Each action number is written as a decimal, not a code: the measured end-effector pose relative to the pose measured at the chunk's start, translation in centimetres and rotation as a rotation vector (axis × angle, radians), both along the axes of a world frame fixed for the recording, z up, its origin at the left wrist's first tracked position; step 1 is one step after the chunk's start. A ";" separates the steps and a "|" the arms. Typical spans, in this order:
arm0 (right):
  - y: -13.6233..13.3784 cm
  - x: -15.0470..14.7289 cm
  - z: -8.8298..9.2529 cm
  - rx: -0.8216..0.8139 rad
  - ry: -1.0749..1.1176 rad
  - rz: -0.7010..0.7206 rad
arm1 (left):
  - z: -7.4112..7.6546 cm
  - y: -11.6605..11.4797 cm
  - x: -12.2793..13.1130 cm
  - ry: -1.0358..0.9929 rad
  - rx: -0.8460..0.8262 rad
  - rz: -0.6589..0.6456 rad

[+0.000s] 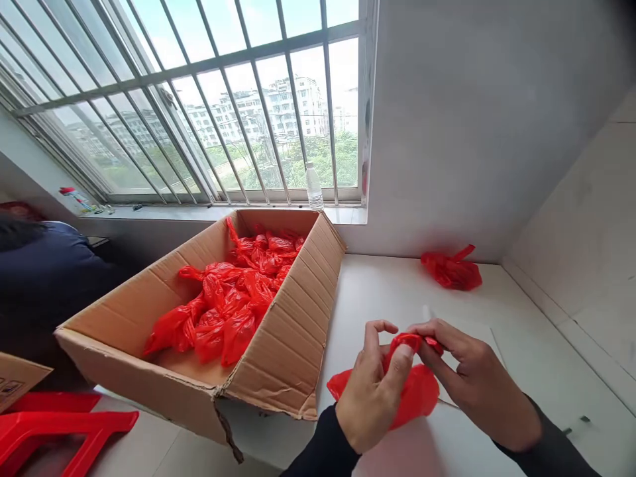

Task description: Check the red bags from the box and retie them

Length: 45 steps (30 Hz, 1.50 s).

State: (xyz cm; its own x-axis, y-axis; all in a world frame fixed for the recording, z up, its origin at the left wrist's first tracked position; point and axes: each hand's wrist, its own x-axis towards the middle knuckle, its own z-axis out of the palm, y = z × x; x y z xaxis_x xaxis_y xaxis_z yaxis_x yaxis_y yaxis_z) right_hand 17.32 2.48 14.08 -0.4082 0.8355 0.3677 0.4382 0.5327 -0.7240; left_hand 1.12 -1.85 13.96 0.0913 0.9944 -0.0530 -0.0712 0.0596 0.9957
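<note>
From my remote station I noted the red bag (421, 394) held over the white table (380, 285), right of the cardboard box (285, 348). The left hand (372, 397) gripped its gathered neck, thumb pressed on it; the right hand (479, 377) pinched the end between thumb and fingers. Several red bundles (233, 305) lay inside the box.

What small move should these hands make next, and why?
Probably draw the bunched neck of the red plastic bag tight: the left hand grips it while the right hand pinches an end of the plastic, and the red bags in the cardboard box appear tied off.
</note>
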 end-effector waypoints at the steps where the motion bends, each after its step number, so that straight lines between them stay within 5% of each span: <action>1: 0.2 0.3 0.1 -0.006 -0.003 -0.020 | -0.2 0.0 -0.6 0.045 0.018 -0.053; 8: -0.3 1.0 0.5 -0.019 0.009 -0.084 | -1.4 -0.5 -1.1 0.171 0.072 0.070; 12: -0.7 -0.2 0.2 0.124 -0.040 0.124 | -1.8 -0.8 -0.3 0.246 0.144 -0.105; 16: -0.3 -0.4 -0.5 0.217 -0.079 0.084 | -2.6 0.1 -1.1 0.068 -0.006 -0.178; 22: -0.3 1.5 -2.8 -0.151 -0.081 0.118 | -3.4 0.7 -2.5 -0.169 -0.058 -0.191; 28: -0.7 -0.6 -5.1 -0.456 0.161 0.017 | -3.0 0.5 -3.5 0.313 0.331 -0.146; 33: -0.7 -2.4 -7.0 -0.727 0.324 0.202 | -5.1 0.4 -3.5 0.743 0.556 0.048; 36: -0.1 -2.5 -7.8 -0.831 0.354 0.369 | -6.8 0.4 -3.3 0.833 0.648 0.132; 40: 1.1 -2.1 -7.9 -0.716 0.322 0.383 | -7.5 0.5 -3.8 0.850 0.682 0.142; 45: 1.8 -1.1 -6.9 -0.341 0.180 0.117 | -7.5 0.9 -4.6 0.940 0.740 0.031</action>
